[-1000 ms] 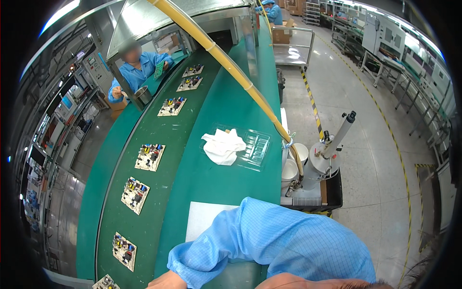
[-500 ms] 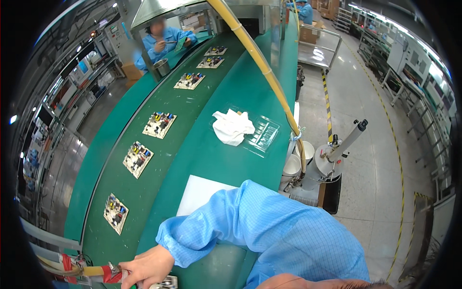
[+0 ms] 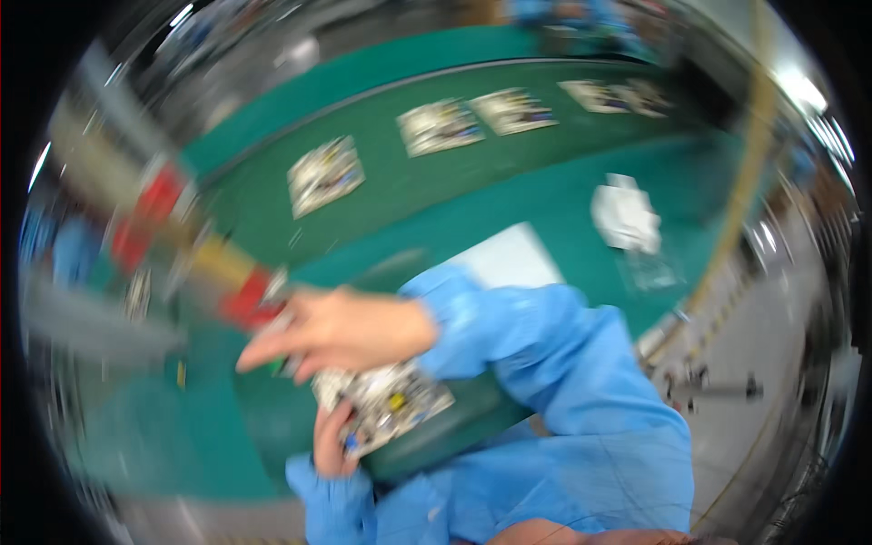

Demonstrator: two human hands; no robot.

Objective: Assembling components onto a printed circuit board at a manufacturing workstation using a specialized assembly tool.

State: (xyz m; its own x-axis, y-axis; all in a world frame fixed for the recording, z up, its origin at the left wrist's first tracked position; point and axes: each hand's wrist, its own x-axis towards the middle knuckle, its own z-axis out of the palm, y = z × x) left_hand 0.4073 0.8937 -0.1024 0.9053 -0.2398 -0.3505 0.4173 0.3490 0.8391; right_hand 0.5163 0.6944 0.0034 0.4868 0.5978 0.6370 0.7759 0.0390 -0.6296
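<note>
My right hand (image 3: 359,329) is closed round the metal end fitting of a yellow hose (image 3: 222,265) bound with red tape. Its index finger points left, and a bit of green and metal shows below the fingers. Just beneath it lies a pale circuit board (image 3: 386,409) crowded with components, one of them yellow and one blue. My left hand (image 3: 333,440) grips that board at its near left edge, fingers on top. The right hand covers the board's far left part. Motion blur hides the fine detail of fitting and board.
Several more boards (image 3: 440,125) lie in a row on the dark green conveyor belt (image 3: 263,204) beyond. A white sheet (image 3: 513,259), a crumpled white cloth (image 3: 625,213) and a clear plastic tray (image 3: 652,271) rest on the green bench. Another yellow hose (image 3: 745,173) hangs at the right.
My view has swung left and down, so the belt now runs across the top. My left hand and the board it holds have come into sight. The right hand remains on the hose fitting.
</note>
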